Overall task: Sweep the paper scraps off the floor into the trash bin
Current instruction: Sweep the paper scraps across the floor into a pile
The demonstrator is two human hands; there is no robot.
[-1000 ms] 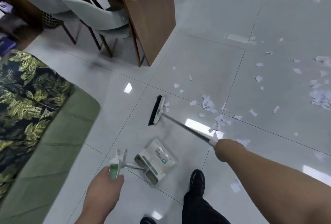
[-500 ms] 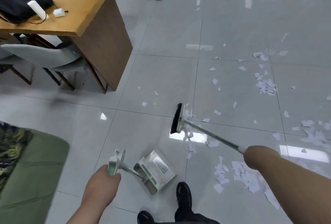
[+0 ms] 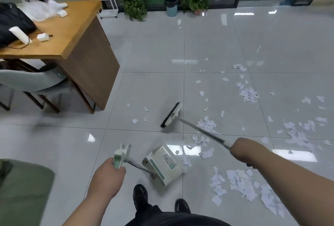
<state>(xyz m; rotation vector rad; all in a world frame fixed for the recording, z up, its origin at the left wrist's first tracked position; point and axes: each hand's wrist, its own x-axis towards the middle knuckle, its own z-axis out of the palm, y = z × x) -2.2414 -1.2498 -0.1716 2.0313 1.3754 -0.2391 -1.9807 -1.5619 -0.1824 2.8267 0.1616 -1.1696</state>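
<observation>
While the wooden desk (image 3: 79, 32) stands to my left and the trash bin (image 3: 171, 7) sits at the far edge of the floor (image 3: 153, 54) between potted plants (image 3: 134, 6), paper scraps (image 3: 240, 184) litter it ahead and right. My left hand (image 3: 108, 175) grips the dustpan (image 3: 165, 164) handle, and my right hand (image 3: 242, 150) is wrapped round the broom (image 3: 170, 115) pole, its head on the floor beside scraps. Both grips are unchanged; the bin has newly come into view.
</observation>
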